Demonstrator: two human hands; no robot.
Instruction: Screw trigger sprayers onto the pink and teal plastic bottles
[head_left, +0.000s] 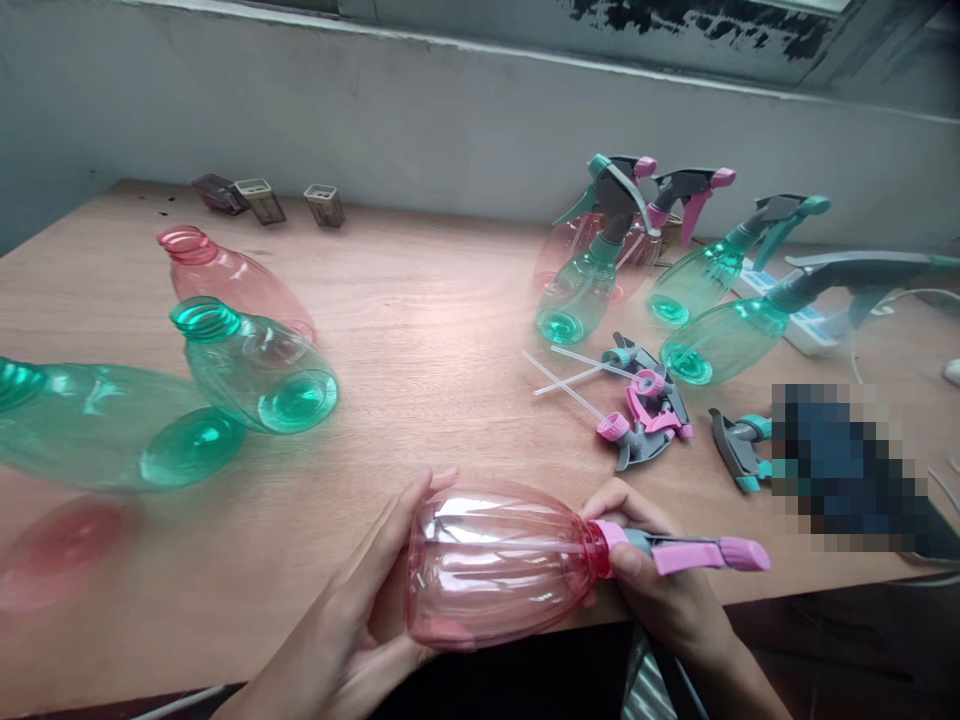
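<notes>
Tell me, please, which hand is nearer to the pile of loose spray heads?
The right hand. It grips the red bottle at the neck, just below the pile in frame; the left hand holds the base, farther left.

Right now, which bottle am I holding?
The red bottle, pink nozzle pointing right, held sideways between your left hand and right hand; other bottles rest on the table.

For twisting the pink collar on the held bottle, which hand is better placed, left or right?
Probably the right hand: it grips at the pink collar, while the left hand holds the red bottle near its base and could steady it.
</notes>
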